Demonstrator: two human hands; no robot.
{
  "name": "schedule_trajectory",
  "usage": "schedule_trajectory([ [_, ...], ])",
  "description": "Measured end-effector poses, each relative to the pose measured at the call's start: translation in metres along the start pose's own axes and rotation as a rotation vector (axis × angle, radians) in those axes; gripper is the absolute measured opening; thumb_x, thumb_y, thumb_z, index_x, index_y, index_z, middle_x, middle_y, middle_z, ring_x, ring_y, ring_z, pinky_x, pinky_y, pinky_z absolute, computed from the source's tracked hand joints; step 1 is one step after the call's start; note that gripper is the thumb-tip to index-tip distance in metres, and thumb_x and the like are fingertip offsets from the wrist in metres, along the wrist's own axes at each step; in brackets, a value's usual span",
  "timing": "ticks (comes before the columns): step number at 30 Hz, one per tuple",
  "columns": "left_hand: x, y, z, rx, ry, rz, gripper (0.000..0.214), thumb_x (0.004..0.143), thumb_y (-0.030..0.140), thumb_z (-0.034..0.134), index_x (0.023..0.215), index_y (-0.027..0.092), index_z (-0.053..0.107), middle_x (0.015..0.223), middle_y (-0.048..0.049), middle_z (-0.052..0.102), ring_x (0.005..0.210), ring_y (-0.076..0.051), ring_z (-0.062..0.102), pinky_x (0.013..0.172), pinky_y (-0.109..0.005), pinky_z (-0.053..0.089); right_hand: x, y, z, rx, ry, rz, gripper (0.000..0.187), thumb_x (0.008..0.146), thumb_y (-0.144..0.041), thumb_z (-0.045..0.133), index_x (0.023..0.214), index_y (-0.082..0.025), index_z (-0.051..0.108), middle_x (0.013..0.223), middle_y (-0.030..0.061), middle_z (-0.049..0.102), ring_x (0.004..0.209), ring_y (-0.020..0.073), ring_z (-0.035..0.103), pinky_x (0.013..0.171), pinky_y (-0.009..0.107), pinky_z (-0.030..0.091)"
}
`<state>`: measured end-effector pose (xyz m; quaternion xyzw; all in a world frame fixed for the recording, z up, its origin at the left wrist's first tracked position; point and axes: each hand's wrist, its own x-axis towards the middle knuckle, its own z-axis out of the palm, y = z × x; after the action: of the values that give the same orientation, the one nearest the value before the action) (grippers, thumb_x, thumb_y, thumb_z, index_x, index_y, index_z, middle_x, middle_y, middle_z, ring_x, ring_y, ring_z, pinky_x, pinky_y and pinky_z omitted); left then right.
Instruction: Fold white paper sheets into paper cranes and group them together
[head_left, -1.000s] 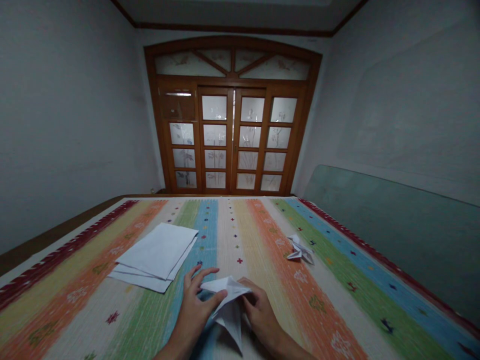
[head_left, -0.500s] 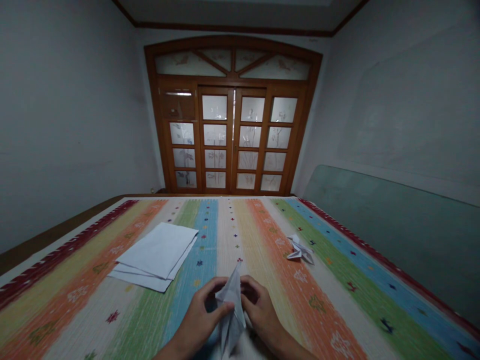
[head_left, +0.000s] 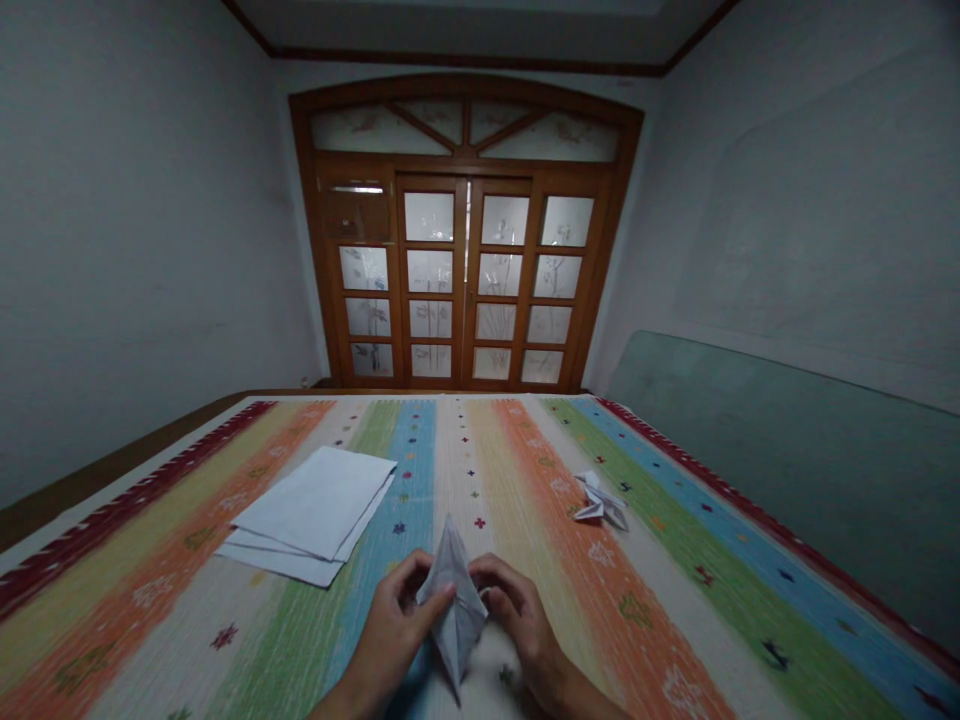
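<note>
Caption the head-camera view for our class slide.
The left hand and right hand grip a pointed white paper fold, with loose sheets and another folded paper nearby.

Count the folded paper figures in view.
2. One folded paper figure is held between the left hand and the right hand; the other folded paper figure lies farther off to the right on the striped woven cover.

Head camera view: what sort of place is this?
Probably a room in a home, perhaps a bedroom: a wide striped woven cloth lies nearest, wooden doors with frosted panes stand at the far end, and a glass sheet leans on the wall.
</note>
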<state>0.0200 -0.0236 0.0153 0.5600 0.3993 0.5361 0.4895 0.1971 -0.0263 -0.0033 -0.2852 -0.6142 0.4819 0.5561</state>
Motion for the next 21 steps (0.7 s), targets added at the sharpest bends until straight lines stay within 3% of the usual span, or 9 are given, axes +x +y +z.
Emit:
schedule_trajectory([
  [5, -0.002, 0.004, 0.0, -0.001, 0.032, 0.032, 0.036, 0.073, 0.049, 0.082, 0.074, 0.018, 0.065, 0.072, -0.0011, 0.067, 0.074, -0.021, 0.065, 0.069, -0.026, 0.051, -0.001, -0.01, 0.003, -0.218, 0.006, -0.219, 0.046, 0.084, -0.06, 0.07, 0.109, -0.021, 0.071, 0.102, 0.0111, 0.067, 0.09, 0.0246, 0.064, 0.072, 0.03, 0.051],
  [8, -0.006, 0.006, 0.0, -0.041, -0.001, -0.001, 0.035, 0.075, 0.048, 0.083, 0.078, 0.019, 0.063, 0.07, 0.0007, 0.068, 0.068, -0.019, 0.065, 0.064, -0.024, 0.05, -0.004, -0.013, 0.006, -0.339, 0.041, -0.253, 0.024, 0.092, -0.042, 0.066, 0.1, -0.02, 0.073, 0.095, 0.0101, 0.07, 0.085, 0.0233, 0.065, 0.074, 0.031, 0.051],
  [12, -0.009, 0.005, 0.001, -0.095, -0.054, -0.082, 0.041, 0.074, 0.049, 0.083, 0.094, 0.02, 0.061, 0.072, -0.0008, 0.073, 0.067, -0.02, 0.069, 0.065, -0.027, 0.052, -0.005, -0.004, 0.007, -0.338, 0.196, -0.154, 0.02, 0.092, -0.036, 0.065, 0.087, -0.019, 0.072, 0.076, 0.0057, 0.07, 0.069, 0.0198, 0.064, 0.064, 0.027, 0.051],
  [17, -0.011, 0.005, 0.004, -0.157, -0.058, -0.053, 0.06, 0.078, 0.044, 0.081, 0.128, 0.025, 0.052, 0.091, -0.0053, 0.078, 0.08, -0.024, 0.074, 0.075, -0.033, 0.057, -0.001, 0.002, 0.009, -0.188, 0.264, 0.019, 0.026, 0.083, -0.041, 0.076, 0.096, -0.019, 0.071, 0.085, 0.0073, 0.074, 0.078, 0.0224, 0.069, 0.069, 0.028, 0.055],
  [21, -0.01, 0.005, 0.0, -0.018, 0.004, 0.028, 0.042, 0.078, 0.037, 0.079, 0.117, 0.025, 0.067, 0.107, -0.0077, 0.075, 0.09, -0.025, 0.072, 0.08, -0.033, 0.057, 0.002, -0.001, 0.008, -0.103, 0.256, 0.044, 0.017, 0.082, -0.034, 0.075, 0.093, -0.02, 0.074, 0.085, 0.0063, 0.074, 0.078, 0.022, 0.069, 0.071, 0.029, 0.054],
])
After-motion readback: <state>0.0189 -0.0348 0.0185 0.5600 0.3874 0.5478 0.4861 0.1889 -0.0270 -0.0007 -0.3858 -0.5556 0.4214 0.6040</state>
